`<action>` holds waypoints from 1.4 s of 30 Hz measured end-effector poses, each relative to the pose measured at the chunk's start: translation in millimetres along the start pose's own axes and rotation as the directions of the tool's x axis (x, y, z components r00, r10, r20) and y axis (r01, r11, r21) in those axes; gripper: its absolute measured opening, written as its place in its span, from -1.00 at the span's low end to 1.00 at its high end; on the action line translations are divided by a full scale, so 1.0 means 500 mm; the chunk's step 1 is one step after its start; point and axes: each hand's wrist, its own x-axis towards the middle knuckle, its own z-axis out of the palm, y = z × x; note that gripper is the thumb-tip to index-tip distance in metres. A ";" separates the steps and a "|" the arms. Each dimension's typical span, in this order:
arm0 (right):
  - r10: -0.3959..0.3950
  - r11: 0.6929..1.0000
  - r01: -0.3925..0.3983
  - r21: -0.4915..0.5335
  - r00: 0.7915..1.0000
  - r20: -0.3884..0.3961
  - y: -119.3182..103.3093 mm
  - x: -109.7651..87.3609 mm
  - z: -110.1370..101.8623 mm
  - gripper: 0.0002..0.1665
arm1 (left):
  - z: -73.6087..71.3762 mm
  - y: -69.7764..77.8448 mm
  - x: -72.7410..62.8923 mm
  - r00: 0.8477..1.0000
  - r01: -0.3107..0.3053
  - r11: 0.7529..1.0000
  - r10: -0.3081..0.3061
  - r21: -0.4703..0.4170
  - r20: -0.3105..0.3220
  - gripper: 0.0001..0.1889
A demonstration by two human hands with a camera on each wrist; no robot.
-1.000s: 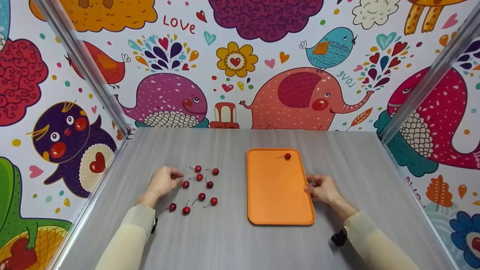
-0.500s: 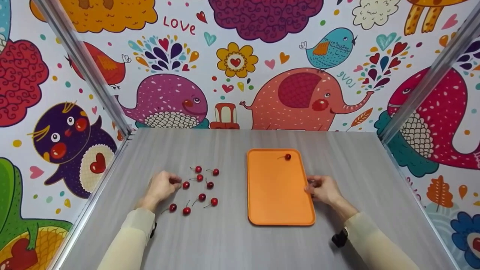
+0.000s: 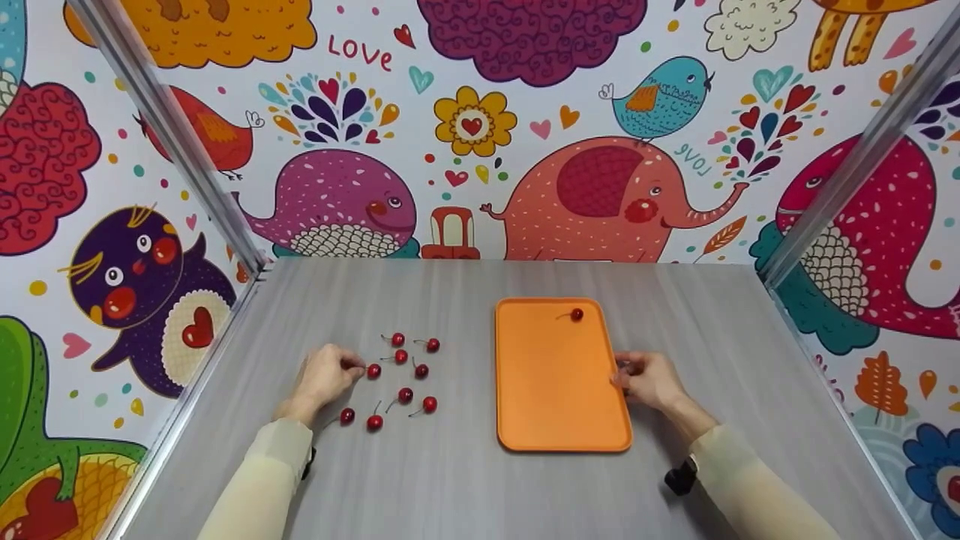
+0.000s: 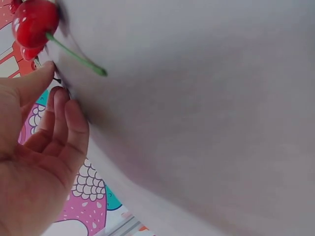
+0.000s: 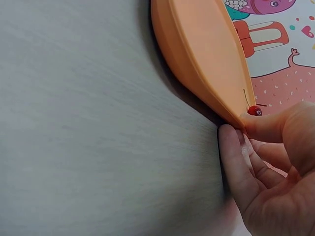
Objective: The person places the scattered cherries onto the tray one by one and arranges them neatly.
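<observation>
At the left end of the loose group, a red cherry (image 3: 373, 371) lies on the table with its stem toward my left hand (image 3: 326, 377). The thumb and fingertips of that hand pinch the stem, whose dark tip shows beside the thumb in the left wrist view. My right hand (image 3: 651, 380) holds the right side of an orange tray (image 3: 555, 390), thumb on the rim and fingers against the outside. On the tray, near its far edge, lies one stemmed cherry (image 3: 577, 315). In the left wrist view another cherry (image 4: 35, 23) looms close, its green stem pointing toward the table.
Several more cherries with stems lie scattered between my left hand and the tray, including a cherry (image 3: 347, 416) near my left forearm and a cherry (image 3: 433, 345) toward the tray. The grey table (image 3: 465, 480) ends at cartoon-printed walls (image 3: 525, 90) with metal corner posts.
My left hand has lowered slightly toward the table and its fingers have come together at the stem of the leftmost cherry. The right hand and the tray have stayed put.
</observation>
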 end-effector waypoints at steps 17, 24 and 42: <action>0.027 0.999 -0.027 -0.042 1.000 0.005 -0.006 -0.002 -0.002 -0.43 | -0.011 0.028 0.008 0.999 0.043 0.999 -0.043 -0.021 0.026 -0.88; 0.027 0.999 -0.026 -0.044 1.000 0.008 -0.008 -0.003 -0.003 -0.44 | -0.008 0.058 0.020 1.000 -0.010 0.999 0.011 -0.052 0.008 -0.86; 0.053 0.996 -0.053 -0.069 0.999 -0.009 -0.011 -0.003 0.000 -0.43 | 0.017 0.142 0.063 0.981 -0.190 0.980 0.186 -0.057 -0.059 -0.91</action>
